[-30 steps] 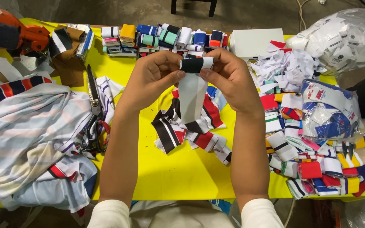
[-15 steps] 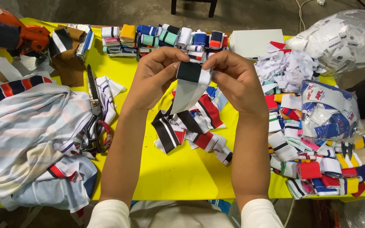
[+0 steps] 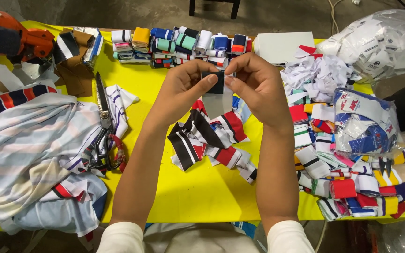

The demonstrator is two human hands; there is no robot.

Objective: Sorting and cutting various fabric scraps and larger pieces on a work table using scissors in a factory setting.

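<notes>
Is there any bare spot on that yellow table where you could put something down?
Yes: the yellow table is bare along the near edge between the forearms, below the loose strip pile, and in a patch between the scissors and the left hand. The right side, under cuff pieces, and the striped fabric at left are crowded.

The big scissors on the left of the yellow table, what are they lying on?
The scissors lie on a white cloth piece with dark stripes and the edge of the striped fabric heap. Whatever lies deeper under that heap, table included, is covered.
</notes>
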